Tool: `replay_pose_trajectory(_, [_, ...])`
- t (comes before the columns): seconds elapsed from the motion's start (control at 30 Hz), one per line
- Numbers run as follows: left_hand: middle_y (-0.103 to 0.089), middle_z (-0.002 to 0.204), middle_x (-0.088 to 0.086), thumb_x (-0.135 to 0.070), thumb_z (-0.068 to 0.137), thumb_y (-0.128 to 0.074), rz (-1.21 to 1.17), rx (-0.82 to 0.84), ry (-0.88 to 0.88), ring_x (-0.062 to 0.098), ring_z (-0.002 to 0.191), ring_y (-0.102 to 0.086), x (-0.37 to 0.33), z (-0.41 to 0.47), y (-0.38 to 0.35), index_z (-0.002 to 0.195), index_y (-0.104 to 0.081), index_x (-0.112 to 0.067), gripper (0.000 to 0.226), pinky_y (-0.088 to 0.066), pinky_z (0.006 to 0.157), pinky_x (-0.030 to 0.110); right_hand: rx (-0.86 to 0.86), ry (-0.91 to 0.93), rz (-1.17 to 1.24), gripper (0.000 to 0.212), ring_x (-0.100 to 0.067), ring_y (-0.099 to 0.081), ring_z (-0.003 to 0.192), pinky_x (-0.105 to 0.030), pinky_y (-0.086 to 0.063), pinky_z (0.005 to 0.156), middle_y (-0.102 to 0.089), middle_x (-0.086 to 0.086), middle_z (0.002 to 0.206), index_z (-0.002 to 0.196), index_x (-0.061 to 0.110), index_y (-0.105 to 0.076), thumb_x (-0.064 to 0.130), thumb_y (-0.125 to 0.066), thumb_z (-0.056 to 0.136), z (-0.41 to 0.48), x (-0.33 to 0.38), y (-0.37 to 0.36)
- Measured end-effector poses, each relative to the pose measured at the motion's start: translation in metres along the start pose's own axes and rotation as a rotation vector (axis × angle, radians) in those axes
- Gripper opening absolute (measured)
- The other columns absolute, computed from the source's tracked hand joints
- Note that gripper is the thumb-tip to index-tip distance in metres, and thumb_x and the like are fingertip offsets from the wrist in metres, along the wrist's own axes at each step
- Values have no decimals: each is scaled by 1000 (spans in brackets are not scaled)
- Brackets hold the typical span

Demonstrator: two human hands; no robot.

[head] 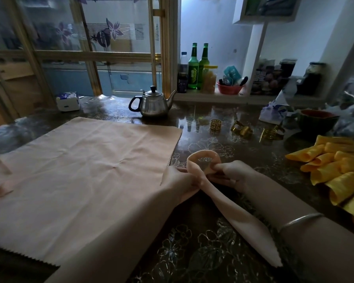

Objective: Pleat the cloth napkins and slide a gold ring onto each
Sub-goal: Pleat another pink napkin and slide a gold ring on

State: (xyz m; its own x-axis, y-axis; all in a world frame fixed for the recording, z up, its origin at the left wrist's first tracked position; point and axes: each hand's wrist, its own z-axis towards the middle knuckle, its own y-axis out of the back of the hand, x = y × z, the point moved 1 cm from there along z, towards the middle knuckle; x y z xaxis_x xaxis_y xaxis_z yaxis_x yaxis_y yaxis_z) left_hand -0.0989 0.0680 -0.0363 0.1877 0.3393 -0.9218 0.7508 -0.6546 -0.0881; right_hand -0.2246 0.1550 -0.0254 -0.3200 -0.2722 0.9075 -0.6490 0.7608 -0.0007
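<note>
A pleated peach napkin (251, 223) is bent double into a loop (203, 155) above the dark floral table. My left hand (180, 180) and my right hand (235, 173) both pinch it where the loop closes; its two tails trail toward me. Another peach napkin (80, 170) lies flat and unfolded to the left. Three gold rings stand farther back on the table: one (216, 126), a second (241, 129) and a third (271, 133). Neither hand holds a ring.
A steel teapot (151, 104) stands behind the flat napkin. Rolled yellow napkins (335, 168) are heaped at the right, beside a dark bowl (317, 121). Green bottles (193, 66), jars and a red bowl (230, 88) fill the shelf behind. A tissue pack (67, 101) sits at the back left.
</note>
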Motion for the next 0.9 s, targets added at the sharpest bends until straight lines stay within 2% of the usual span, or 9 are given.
replay_pose_trajectory(0.17, [-66, 70, 17, 18, 78, -61, 28, 1, 0, 16, 52, -66, -6, -4, 1, 92, -68, 8, 19, -53, 45, 22, 14, -25, -122, 16, -21, -70, 74, -23, -56, 50, -71, -18, 91, 98, -5, -67, 9, -65, 90, -5, 2, 10])
replay_pose_trajectory(0.23, [-65, 68, 15, 18, 77, -61, 70, -30, -35, 15, 49, -65, -5, -5, 1, 82, -66, 3, 17, -53, 46, 24, 14, -13, -138, 14, -21, -68, 74, -22, -56, 49, -70, -18, 90, 98, -6, -67, 5, -63, 90, -8, 2, 14])
replay_pose_trajectory(0.3, [-67, 72, 12, 8, 69, -69, 184, -96, -103, 18, 61, -69, 1, 1, 1, 76, -63, -9, 19, -60, 62, 34, 17, -7, -137, 13, -21, -67, 71, -21, -55, 47, -68, -17, 85, 97, -8, -65, 2, -62, 90, -10, 1, 16])
replay_pose_trajectory(0.4, [-71, 86, 3, -23, 55, -71, 472, -206, -248, 18, 83, -69, 9, 1, 0, 95, -58, -20, 42, -58, 80, 39, 31, -7, -150, 18, -21, -66, 70, -23, -56, 48, -67, -16, 82, 105, -9, -64, 3, -62, 91, -15, 0, 17])
replay_pose_trajectory(0.5, [-69, 98, 4, -25, 71, -70, 645, -283, -375, 20, 96, -64, 13, -3, -4, 112, -50, -19, 46, -51, 87, 35, -31, 66, -308, 38, -21, -67, 77, -27, -58, 54, -67, -13, 93, 120, -5, -58, 16, -67, 90, -18, -1, 19])
replay_pose_trajectory(0.6, [-69, 99, 2, -26, 71, -72, 660, -304, -386, 20, 99, -63, 12, -3, -5, 111, -50, -20, 46, -50, 87, 35, -188, 362, -802, 70, -18, -59, 102, -28, -52, 72, -54, -4, 119, 131, 16, -44, 48, -75, 77, -26, -5, 24])
replay_pose_trajectory(0.73, [-69, 97, 0, -31, 68, -76, 680, -284, -331, 19, 98, -64, 9, 0, -5, 105, -51, -21, 46, -52, 86, 37, -1, 751, -1241, 63, -11, -36, 123, -31, -39, 99, -43, 9, 134, 134, 31, -45, 55, -66, 80, -55, -18, 11])
replay_pose_trajectory(0.83, [-65, 107, 4, -28, 71, -77, 712, -290, -318, 23, 104, -62, 8, 2, -5, 108, -45, -18, 51, -50, 89, 37, 98, 667, -1349, 68, -15, -27, 130, -35, -32, 106, -41, 12, 142, 143, 33, -36, 44, -66, 83, -58, -20, 5])
replay_pose_trajectory(0.9, [-50, 123, 10, -23, 72, -76, 764, -312, -342, 29, 111, -57, 7, 0, -5, 119, -38, -13, 61, -48, 94, 39, 110, 616, -1367, 66, -18, -27, 133, -36, -32, 107, -42, 8, 140, 143, 30, -37, 39, -67, 85, -60, -13, 4])
